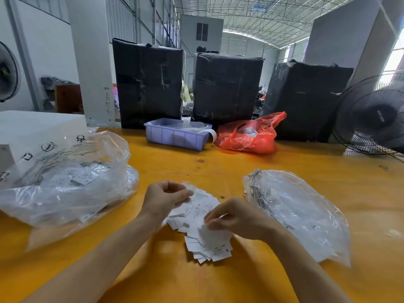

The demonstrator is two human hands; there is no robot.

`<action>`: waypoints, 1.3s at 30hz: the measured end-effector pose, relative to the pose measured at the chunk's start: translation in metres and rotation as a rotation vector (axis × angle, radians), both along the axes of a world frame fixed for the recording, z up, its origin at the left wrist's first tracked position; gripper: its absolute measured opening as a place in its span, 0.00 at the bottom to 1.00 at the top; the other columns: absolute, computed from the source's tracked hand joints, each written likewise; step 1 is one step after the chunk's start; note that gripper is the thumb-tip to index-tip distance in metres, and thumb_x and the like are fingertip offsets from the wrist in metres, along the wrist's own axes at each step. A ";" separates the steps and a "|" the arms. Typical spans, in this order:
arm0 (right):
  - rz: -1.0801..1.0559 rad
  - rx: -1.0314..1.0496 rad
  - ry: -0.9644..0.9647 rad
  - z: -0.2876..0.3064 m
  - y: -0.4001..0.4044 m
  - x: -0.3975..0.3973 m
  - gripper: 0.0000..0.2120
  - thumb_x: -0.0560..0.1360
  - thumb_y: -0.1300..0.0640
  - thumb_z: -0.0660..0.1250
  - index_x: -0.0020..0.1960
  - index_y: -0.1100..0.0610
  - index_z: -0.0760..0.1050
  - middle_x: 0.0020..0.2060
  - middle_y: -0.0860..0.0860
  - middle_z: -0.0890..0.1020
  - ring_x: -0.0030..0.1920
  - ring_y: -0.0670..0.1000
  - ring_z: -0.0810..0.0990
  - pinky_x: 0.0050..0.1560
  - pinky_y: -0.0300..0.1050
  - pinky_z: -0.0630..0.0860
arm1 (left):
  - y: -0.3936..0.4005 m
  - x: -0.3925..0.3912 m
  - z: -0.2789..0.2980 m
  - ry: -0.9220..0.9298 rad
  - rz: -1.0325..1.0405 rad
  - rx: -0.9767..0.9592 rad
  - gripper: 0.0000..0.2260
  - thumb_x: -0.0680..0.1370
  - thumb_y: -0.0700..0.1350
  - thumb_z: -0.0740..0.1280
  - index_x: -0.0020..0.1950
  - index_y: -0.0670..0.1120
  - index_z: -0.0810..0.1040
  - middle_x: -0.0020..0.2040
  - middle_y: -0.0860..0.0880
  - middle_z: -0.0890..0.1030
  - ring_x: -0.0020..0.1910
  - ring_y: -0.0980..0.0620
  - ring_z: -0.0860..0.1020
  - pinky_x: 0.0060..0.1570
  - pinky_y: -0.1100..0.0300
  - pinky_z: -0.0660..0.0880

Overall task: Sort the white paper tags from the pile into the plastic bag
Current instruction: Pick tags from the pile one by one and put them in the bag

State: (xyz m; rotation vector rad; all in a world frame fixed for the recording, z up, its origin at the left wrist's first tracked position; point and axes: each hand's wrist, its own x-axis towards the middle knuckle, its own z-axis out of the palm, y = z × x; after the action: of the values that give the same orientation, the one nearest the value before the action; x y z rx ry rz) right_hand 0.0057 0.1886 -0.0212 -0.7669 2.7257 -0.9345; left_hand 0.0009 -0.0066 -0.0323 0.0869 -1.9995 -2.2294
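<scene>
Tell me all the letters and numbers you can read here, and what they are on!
"S": on a white tag at the near edge of the tag pile.
Handwritten digits on the white pillar: too blurred to read.
Symbols and print on the left plastic bag: no readable words.
Fan hub lettering: too blurred.

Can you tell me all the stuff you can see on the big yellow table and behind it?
pile of paper tags: one pile, white, middle of the table between the hands
clear plastic bag on the left: one, see-through, holds white tags
clear plastic bag on the right: one, see-through, lying flat
tray: one, pale purple, far side of the table
red bag: one, beside the tray
wrapped bales: three, black, behind the table
fan: one, black, far right
white box: one, far left
table: one, yellow
left hand: pinches a tag
right hand: pinches tags from the pile
</scene>
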 end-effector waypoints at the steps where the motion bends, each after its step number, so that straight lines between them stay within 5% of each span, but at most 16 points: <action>1: -0.022 -0.017 0.011 0.000 0.001 -0.001 0.11 0.75 0.54 0.69 0.49 0.61 0.83 0.42 0.53 0.85 0.41 0.45 0.80 0.42 0.46 0.76 | 0.000 0.000 -0.001 0.000 -0.009 -0.004 0.09 0.67 0.34 0.75 0.42 0.40 0.78 0.35 0.45 0.84 0.32 0.52 0.82 0.41 0.58 0.76; 3: -0.146 -0.145 0.057 0.000 0.003 -0.002 0.13 0.77 0.57 0.67 0.47 0.68 0.81 0.34 0.58 0.80 0.33 0.49 0.73 0.35 0.45 0.69 | 0.000 -0.001 -0.002 -0.005 -0.022 -0.021 0.09 0.68 0.35 0.75 0.46 0.41 0.79 0.36 0.46 0.85 0.32 0.54 0.82 0.39 0.61 0.76; 5: -0.325 -0.459 0.022 0.001 0.006 -0.004 0.10 0.78 0.60 0.65 0.49 0.67 0.80 0.38 0.57 0.83 0.34 0.51 0.80 0.36 0.45 0.76 | -0.001 -0.002 -0.003 -0.006 -0.025 -0.021 0.08 0.70 0.36 0.74 0.47 0.40 0.80 0.37 0.46 0.85 0.33 0.54 0.82 0.37 0.63 0.76; 8: -0.428 -0.961 -0.253 0.006 0.011 -0.007 0.08 0.79 0.61 0.62 0.51 0.61 0.79 0.40 0.57 0.85 0.40 0.53 0.85 0.36 0.39 0.80 | -0.001 -0.002 -0.003 0.001 -0.034 0.002 0.05 0.72 0.38 0.72 0.45 0.38 0.81 0.37 0.45 0.85 0.31 0.54 0.81 0.32 0.66 0.76; 11: -0.431 -1.118 -0.421 0.007 0.010 -0.006 0.07 0.78 0.62 0.62 0.51 0.63 0.77 0.41 0.59 0.85 0.41 0.55 0.85 0.34 0.40 0.80 | 0.002 -0.001 -0.003 0.006 -0.059 0.012 0.07 0.73 0.40 0.71 0.44 0.36 0.81 0.36 0.44 0.85 0.29 0.55 0.80 0.28 0.67 0.74; 18: -0.374 -1.104 -0.430 0.003 0.001 -0.004 0.05 0.77 0.65 0.64 0.51 0.64 0.76 0.41 0.61 0.85 0.40 0.55 0.85 0.35 0.39 0.80 | 0.009 0.004 -0.001 -0.007 -0.178 -0.007 0.06 0.73 0.40 0.71 0.45 0.37 0.82 0.39 0.42 0.85 0.31 0.54 0.81 0.28 0.67 0.73; 26: -0.324 -1.009 -0.145 0.001 -0.010 0.002 0.05 0.68 0.66 0.73 0.43 0.61 0.80 0.33 0.53 0.83 0.33 0.49 0.83 0.35 0.37 0.78 | 0.013 0.008 -0.002 0.003 -0.198 -0.040 0.03 0.73 0.39 0.71 0.43 0.38 0.82 0.39 0.43 0.85 0.32 0.54 0.82 0.30 0.67 0.74; 31: -0.375 -1.108 -0.019 0.002 -0.004 -0.001 0.06 0.68 0.68 0.72 0.42 0.60 0.79 0.34 0.54 0.84 0.35 0.52 0.83 0.39 0.42 0.81 | 0.013 0.009 -0.002 -0.038 -0.245 -0.009 0.04 0.72 0.37 0.71 0.45 0.37 0.82 0.42 0.41 0.85 0.34 0.53 0.83 0.31 0.67 0.76; 39: -0.351 -0.858 0.184 -0.001 -0.009 -0.001 0.09 0.69 0.67 0.73 0.37 0.55 0.78 0.31 0.52 0.83 0.36 0.56 0.83 0.37 0.50 0.80 | 0.015 0.010 -0.002 -0.047 -0.306 -0.081 0.03 0.71 0.38 0.72 0.44 0.40 0.82 0.41 0.43 0.85 0.35 0.52 0.83 0.34 0.67 0.77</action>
State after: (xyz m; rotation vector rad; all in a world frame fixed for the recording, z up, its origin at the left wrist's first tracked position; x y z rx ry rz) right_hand 0.0046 0.1793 -0.0227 -0.4760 2.5865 -2.2791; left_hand 0.0111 0.0086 -0.0340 -0.1903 -2.2580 -2.3334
